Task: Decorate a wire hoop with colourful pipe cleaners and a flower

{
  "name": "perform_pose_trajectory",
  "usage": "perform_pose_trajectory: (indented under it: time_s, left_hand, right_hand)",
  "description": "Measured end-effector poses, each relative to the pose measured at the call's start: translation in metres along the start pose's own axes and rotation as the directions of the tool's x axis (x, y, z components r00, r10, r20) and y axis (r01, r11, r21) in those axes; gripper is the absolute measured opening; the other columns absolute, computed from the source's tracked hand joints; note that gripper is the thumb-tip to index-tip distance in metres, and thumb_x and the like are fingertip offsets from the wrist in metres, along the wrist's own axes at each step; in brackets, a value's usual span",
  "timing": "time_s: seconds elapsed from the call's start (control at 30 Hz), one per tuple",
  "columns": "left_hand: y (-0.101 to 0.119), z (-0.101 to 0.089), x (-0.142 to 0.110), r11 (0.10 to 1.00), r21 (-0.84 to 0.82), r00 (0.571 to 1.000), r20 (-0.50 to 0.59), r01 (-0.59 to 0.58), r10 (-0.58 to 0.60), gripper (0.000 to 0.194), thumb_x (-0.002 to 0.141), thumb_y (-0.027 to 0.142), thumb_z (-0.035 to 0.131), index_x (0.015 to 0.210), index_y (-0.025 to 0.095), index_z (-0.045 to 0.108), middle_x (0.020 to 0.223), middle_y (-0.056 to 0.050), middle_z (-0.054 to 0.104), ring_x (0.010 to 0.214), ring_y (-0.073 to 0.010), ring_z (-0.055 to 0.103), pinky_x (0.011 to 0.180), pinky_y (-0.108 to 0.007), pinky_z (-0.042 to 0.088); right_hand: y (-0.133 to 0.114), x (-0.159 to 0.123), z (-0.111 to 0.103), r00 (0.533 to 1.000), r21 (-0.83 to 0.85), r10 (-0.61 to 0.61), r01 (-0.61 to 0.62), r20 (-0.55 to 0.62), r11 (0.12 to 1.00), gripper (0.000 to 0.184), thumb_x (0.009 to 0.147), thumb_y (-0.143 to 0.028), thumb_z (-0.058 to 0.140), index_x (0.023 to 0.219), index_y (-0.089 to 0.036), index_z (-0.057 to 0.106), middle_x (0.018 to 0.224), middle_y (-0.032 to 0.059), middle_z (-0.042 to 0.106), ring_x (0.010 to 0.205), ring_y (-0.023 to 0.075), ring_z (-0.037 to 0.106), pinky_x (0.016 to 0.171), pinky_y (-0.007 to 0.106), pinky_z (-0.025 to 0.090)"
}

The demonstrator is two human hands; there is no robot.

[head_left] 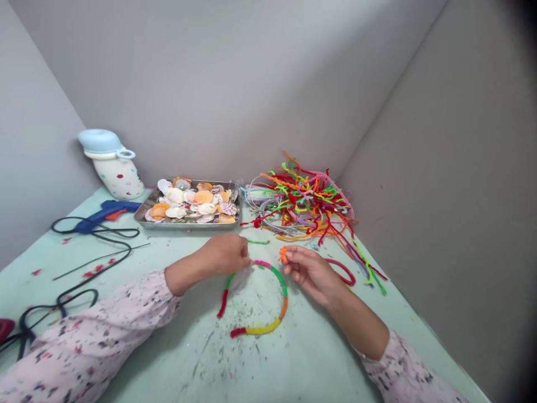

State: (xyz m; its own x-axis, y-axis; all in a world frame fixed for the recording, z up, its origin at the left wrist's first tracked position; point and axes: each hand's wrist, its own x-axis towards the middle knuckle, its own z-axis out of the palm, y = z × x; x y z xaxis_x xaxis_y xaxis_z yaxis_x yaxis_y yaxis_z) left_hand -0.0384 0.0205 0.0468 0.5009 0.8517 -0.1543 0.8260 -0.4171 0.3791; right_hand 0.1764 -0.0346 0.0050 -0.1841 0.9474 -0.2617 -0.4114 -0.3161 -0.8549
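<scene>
An open ring wrapped in bands of coloured pipe cleaner lies on the table, its gap at the lower left. My left hand pinches the top of this ring between thumb and finger, between a green and a pink band. My right hand is closed on a small bent piece of orange pipe cleaner, held just above the ring's upper right side. Beyond my left hand lies a short green pipe cleaner. A red ring shows partly behind my right hand.
A metal tray of seashells stands at the back, beside a heap of pipe cleaners and wire. To the left are a white bottle with a blue lid, a blue glue gun and its looping black cord. Walls enclose the table.
</scene>
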Motion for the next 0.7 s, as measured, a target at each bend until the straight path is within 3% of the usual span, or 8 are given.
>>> perform_pose_trajectory:
  time_s: [0.13, 0.2, 0.3, 0.4, 0.53, 0.6, 0.7]
  left_hand:
    - [0.004, 0.008, -0.003, 0.991, 0.130, 0.998, 0.035, 0.038, -0.043, 0.017, 0.067, 0.031, 0.056, 0.070, 0.018, 0.067, 0.069, -0.009, 0.067, 0.062, -0.0205, 0.058, 0.051, -0.026, 0.030]
    - [0.004, 0.009, -0.003, 0.998, 0.068, 1.000, -0.016, 0.003, -0.002, 0.015, 0.068, 0.028, 0.055, 0.069, 0.018, 0.065, 0.067, -0.007, 0.066, 0.060, -0.0182, 0.056, 0.051, -0.025, 0.029]
    - [0.007, 0.009, -0.003, 0.981, -0.155, 0.989, -0.107, -0.115, 0.099, 0.014, 0.071, 0.030, 0.054, 0.068, 0.018, 0.061, 0.065, -0.002, 0.063, 0.057, -0.0144, 0.053, 0.051, -0.024, 0.031]
    - [0.013, 0.011, -0.003, 0.886, -0.426, 0.979, -0.163, -0.183, 0.123, 0.014, 0.075, 0.032, 0.054, 0.072, 0.018, 0.056, 0.062, 0.001, 0.060, 0.056, -0.0129, 0.054, 0.051, -0.022, 0.034]
    - [0.024, 0.015, -0.005, 0.643, -0.759, 0.993, -0.039, -0.101, 0.110, 0.015, 0.075, 0.030, 0.056, 0.081, 0.017, 0.051, 0.062, 0.002, 0.059, 0.057, -0.0130, 0.059, 0.054, -0.023, 0.042]
    - [0.028, 0.014, -0.008, 0.554, -0.828, 0.993, -0.023, -0.081, 0.112, 0.014, 0.074, 0.025, 0.057, 0.083, 0.017, 0.050, 0.063, 0.003, 0.058, 0.057, -0.0114, 0.059, 0.057, -0.022, 0.043]
    - [0.033, 0.010, -0.012, 0.540, -0.838, 0.994, -0.025, -0.080, 0.108, 0.011, 0.075, 0.020, 0.055, 0.085, 0.017, 0.052, 0.062, 0.003, 0.058, 0.058, -0.0105, 0.059, 0.058, -0.021, 0.042]
  right_hand:
    - [0.005, -0.001, -0.001, 0.999, 0.034, 0.015, -0.016, 0.034, 0.999, 0.017, 0.069, -0.020, 0.072, 0.080, -0.016, 0.060, 0.068, -0.0015, 0.059, 0.056, 0.0078, 0.058, 0.046, 0.015, 0.041]
    - [0.002, -0.002, 0.001, 0.999, 0.030, 0.024, -0.025, 0.038, 0.999, 0.018, 0.068, -0.020, 0.073, 0.080, -0.016, 0.060, 0.067, -0.0018, 0.059, 0.055, 0.0078, 0.058, 0.044, 0.015, 0.040]
    - [-0.009, -0.006, 0.003, 0.999, 0.008, 0.024, -0.024, 0.033, 1.000, 0.021, 0.066, -0.020, 0.074, 0.081, -0.016, 0.060, 0.065, -0.0023, 0.059, 0.054, 0.0073, 0.057, 0.042, 0.014, 0.038]
    - [-0.023, -0.012, 0.006, 1.000, -0.049, -0.006, 0.007, 0.022, 0.999, 0.020, 0.068, -0.021, 0.074, 0.081, -0.017, 0.060, 0.065, -0.0026, 0.059, 0.052, 0.0064, 0.056, 0.042, 0.014, 0.036]
    - [-0.037, -0.020, 0.010, 1.000, -0.228, -0.019, 0.015, -0.012, 0.974, 0.018, 0.073, -0.027, 0.071, 0.082, -0.017, 0.060, 0.063, -0.0024, 0.059, 0.048, 0.0056, 0.053, 0.037, 0.014, 0.030]
    - [-0.041, -0.025, 0.014, 1.000, -0.291, -0.021, 0.017, -0.010, 0.957, 0.018, 0.074, -0.029, 0.070, 0.083, -0.016, 0.060, 0.064, -0.0019, 0.060, 0.047, 0.0051, 0.052, 0.037, 0.014, 0.030]
    - [-0.043, -0.031, 0.021, 1.000, -0.351, -0.027, 0.022, -0.009, 0.936, 0.019, 0.075, -0.031, 0.068, 0.083, -0.016, 0.061, 0.071, -0.0008, 0.063, 0.046, 0.0036, 0.050, 0.038, 0.015, 0.028]
